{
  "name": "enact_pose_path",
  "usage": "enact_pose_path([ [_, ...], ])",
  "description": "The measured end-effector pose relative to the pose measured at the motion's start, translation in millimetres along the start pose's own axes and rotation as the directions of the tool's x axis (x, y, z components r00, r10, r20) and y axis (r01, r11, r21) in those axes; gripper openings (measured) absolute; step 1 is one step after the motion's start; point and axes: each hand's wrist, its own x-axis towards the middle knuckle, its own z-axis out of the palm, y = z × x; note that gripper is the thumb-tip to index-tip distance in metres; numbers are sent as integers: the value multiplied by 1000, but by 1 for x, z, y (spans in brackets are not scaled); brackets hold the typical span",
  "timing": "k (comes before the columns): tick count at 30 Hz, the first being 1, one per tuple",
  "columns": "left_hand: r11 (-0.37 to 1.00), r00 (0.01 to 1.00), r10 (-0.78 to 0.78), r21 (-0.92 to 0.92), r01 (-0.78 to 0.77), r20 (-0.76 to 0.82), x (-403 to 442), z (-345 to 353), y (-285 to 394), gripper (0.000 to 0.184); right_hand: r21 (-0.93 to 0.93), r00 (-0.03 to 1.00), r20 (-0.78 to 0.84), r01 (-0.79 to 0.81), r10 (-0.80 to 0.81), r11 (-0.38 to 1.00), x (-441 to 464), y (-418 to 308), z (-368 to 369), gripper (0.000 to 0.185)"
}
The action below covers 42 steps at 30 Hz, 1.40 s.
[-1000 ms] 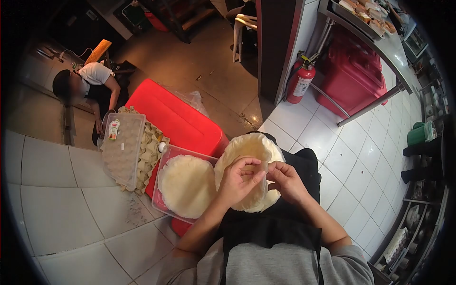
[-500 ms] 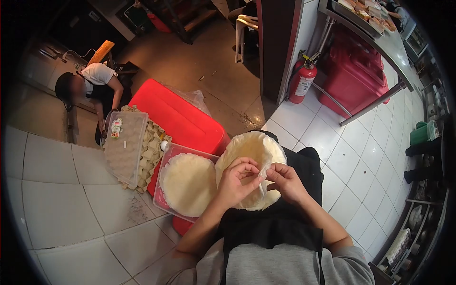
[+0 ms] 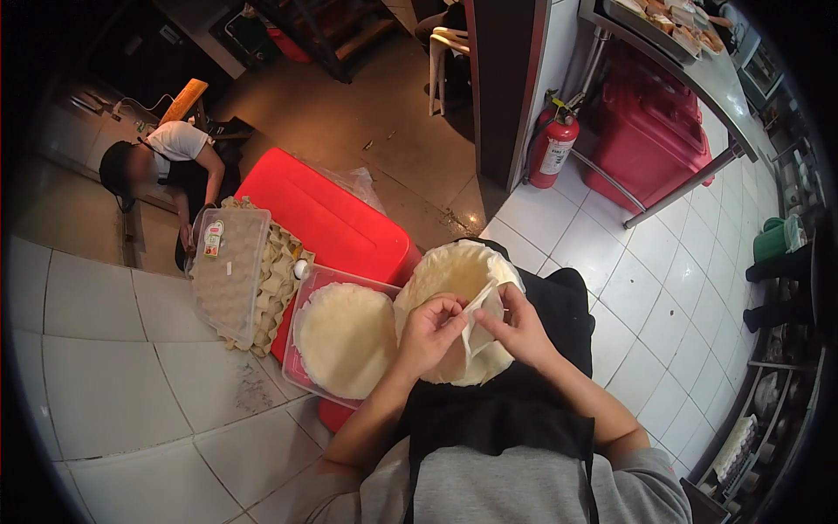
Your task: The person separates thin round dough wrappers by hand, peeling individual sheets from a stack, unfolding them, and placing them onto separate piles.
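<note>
Pale, thin round wrappers (image 3: 445,266) lie in a pile on my lap over the black apron. My left hand (image 3: 433,332) pinches the edge of a lifted wrapper sheet (image 3: 477,336) near the middle of the pile. On the other side of that sheet is my right hand (image 3: 519,327), its thumb and fingers closed on the sheet's raised edge. Beside my left forearm, a clear plastic container (image 3: 301,374) holds another round stack of wrappers (image 3: 346,341).
A red lidded box (image 3: 323,210) stands ahead, with egg trays (image 3: 281,266) and a clear lid (image 3: 229,275) beside it. A person (image 3: 183,157) bends at the left. A fire extinguisher (image 3: 552,153) and red bin (image 3: 650,140) stand right.
The lifted sheet has been drawn up and stands more upright between my hands. My right hand has shifted and its fingers point up more. The person at the left has barely moved.
</note>
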Motion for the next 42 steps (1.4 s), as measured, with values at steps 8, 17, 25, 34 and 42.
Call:
enact_pose_path([
  [8,918,981,178,371,-138,-77,2,-24,14,4,-267,995,-89,-72,50,961,3,3,-17,31],
  [17,664,957,224,690,-289,186,-10,9,53,10,-743,714,496,643,-494,184,33,-39,17,54],
  [25,556,704,707,671,-491,-70,-31,3,107,19,126,968,-48,252,-248,959,61,-36,34,22],
  [34,583,954,289,777,-239,78,3,37,7,47,-315,979,32,200,-200,928,24,33,1,40],
  [42,564,964,231,826,-24,-130,20,2,8,18,-367,994,-94,24,-63,930,32,38,-2,24],
])
